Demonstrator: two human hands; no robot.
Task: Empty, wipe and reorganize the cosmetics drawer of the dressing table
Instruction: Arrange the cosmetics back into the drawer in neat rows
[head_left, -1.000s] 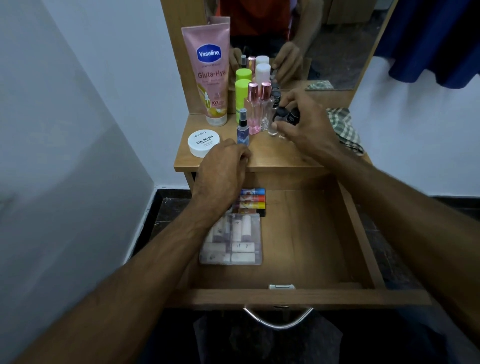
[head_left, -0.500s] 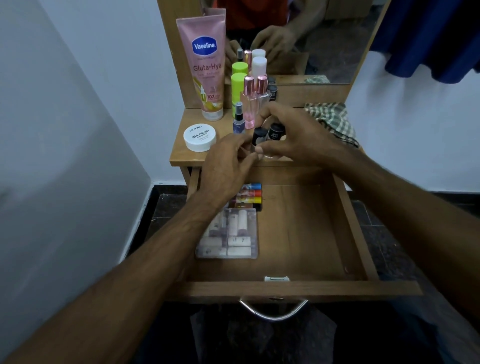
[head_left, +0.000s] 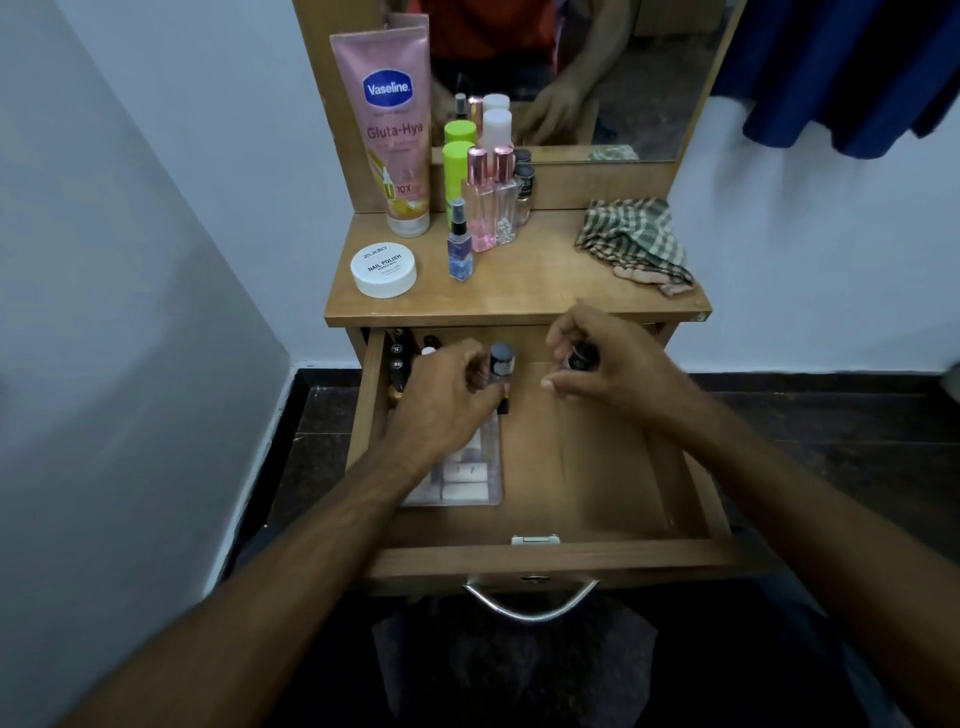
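Note:
The wooden drawer (head_left: 587, 467) of the dressing table stands pulled open. My left hand (head_left: 441, 400) holds a small grey-capped bottle (head_left: 501, 361) upright over the drawer's back left part. My right hand (head_left: 618, 364) grips a small dark-capped bottle (head_left: 582, 358) over the back middle. Under my left hand lies a clear plastic box (head_left: 462, 478) of white pieces, and several dark bottles (head_left: 400, 358) stand in the back left corner. A checked cloth (head_left: 634, 244) lies crumpled on the right of the tabletop (head_left: 530, 291).
On the tabletop stand a pink Vaseline tube (head_left: 395, 135), a white nail polish remover jar (head_left: 383, 270), a small blue spray bottle (head_left: 460, 244), green and pink bottles (head_left: 480, 197). A mirror (head_left: 597, 78) rises behind. A metal handle (head_left: 530, 603) sticks out from the drawer front.
Both hands came down from the tabletop into the drawer, each carrying a small bottle. The two bottles passed from my right hand alone to one in each hand.

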